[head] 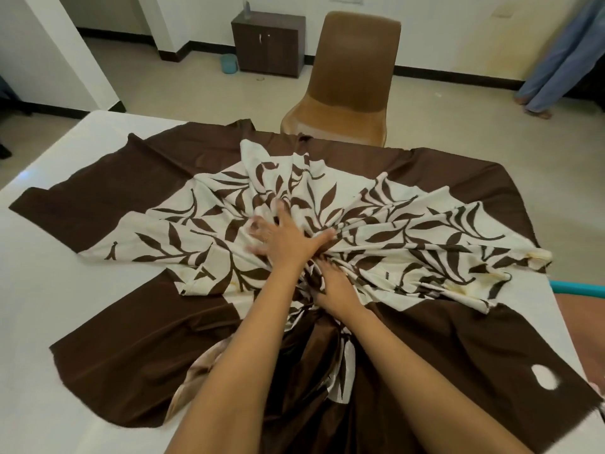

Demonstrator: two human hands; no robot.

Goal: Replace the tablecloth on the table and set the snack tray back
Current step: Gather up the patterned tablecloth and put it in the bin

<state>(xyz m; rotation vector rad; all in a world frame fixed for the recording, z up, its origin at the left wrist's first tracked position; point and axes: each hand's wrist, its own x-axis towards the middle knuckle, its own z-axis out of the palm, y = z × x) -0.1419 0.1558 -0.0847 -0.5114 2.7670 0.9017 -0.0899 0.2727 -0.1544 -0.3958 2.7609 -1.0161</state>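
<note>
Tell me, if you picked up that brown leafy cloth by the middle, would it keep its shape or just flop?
Probably flop: the cloth already bunches into radiating folds where the left hand and right hand gather it. It looks thin and light, lying close to the table. It may slide easily, since the tabletop looks smooth and glossy.

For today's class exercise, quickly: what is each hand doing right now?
Left hand: open, fingers spread, pressing on the tablecloth.
Right hand: fingers curled, gripping bunched tablecloth.
</note>
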